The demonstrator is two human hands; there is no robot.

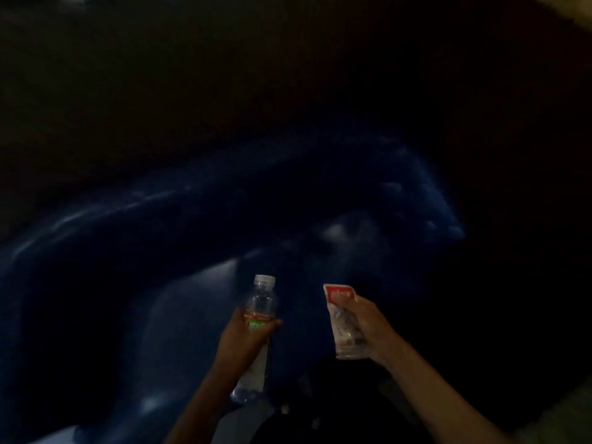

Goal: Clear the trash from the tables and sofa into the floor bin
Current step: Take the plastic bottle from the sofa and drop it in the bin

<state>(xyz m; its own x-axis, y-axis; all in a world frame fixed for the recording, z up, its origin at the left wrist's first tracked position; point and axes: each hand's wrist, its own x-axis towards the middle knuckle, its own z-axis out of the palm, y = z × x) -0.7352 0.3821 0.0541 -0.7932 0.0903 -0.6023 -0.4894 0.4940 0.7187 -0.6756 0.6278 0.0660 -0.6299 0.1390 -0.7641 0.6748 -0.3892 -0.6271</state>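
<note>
The scene is very dark and blurred. My left hand grips a clear plastic bottle with a white cap and a green and red label around its middle. My right hand grips a crumpled white wrapper with a red top. Both are held out over a large, shiny dark blue shape, possibly a bin bag; I cannot tell what it is.
A paler strip of floor shows at the lower right, and another pale patch lies at the lower left edge. Everything above and to the right of the blue shape is black.
</note>
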